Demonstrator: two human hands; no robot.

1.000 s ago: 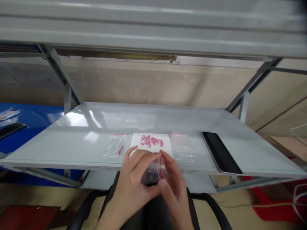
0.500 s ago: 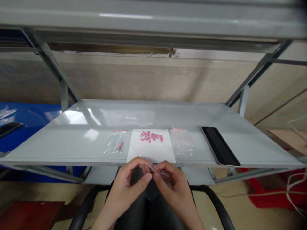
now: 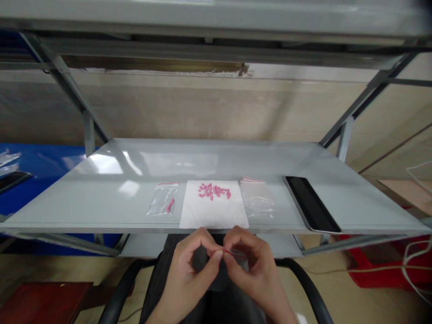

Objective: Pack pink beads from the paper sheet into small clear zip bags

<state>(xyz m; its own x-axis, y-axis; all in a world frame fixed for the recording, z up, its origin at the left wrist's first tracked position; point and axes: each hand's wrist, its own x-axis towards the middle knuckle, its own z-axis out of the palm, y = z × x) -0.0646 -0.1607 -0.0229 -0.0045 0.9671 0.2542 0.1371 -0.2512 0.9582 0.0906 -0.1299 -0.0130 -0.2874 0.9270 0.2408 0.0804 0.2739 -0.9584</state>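
A clear zip bag (image 3: 232, 252) with a pinkish-red seal strip is pinched between my two hands, just in front of the table edge and above my lap. My left hand (image 3: 194, 267) grips the strip's left end between thumb and forefinger. Close beside it, my right hand (image 3: 251, 263) pinches the same strip and partly covers the bag. Beyond my hands, pink beads (image 3: 214, 191) lie in a loose cluster on a white sheet (image 3: 212, 213). Left of the sheet rests a clear zip bag (image 3: 158, 200) with several pink beads inside.
A stack of flat zip bags (image 3: 259, 198) lies right of the sheet. Farther right is a dark tablet-like device (image 3: 312, 204). Metal struts (image 3: 89, 130) rise at both table sides beneath an upper shelf (image 3: 216, 18). Chair armrests (image 3: 303, 283) flank my lap.
My hands have shifted slightly right and down, and the fingertips have come together at the bag's strip. The strip now lies more level. The view has tilted a little.
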